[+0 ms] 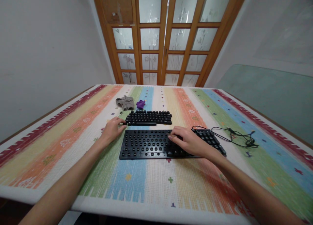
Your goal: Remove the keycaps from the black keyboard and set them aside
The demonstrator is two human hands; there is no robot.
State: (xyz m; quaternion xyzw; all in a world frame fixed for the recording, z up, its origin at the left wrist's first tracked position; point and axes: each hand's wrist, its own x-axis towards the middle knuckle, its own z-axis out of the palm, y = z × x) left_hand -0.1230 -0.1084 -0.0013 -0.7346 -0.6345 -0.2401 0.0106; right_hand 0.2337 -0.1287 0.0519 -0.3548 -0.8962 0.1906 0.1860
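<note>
A black keyboard [144, 145] lies on the table with most of its left and middle part stripped to bare key posts. Keys still sit on its right part and near the lower middle. Behind it, loose black keycaps [149, 116] are laid out in rows. My left hand [113, 128] is at the left end of these rows, thumb and forefinger closed around a small dark keycap [124, 123]. Over the keyboard's right half, my right hand [184, 139] has its fingers pinched together near the top edge. What its fingertips hold is too small to make out.
A grey cloth [125, 103] and a small purple cloth [140, 104] lie behind the keycaps. The keyboard's black cable [234, 136] is looped on the right. A striped tablecloth [156, 182] covers the table. Wooden glass-paned doors [162, 39] stand beyond.
</note>
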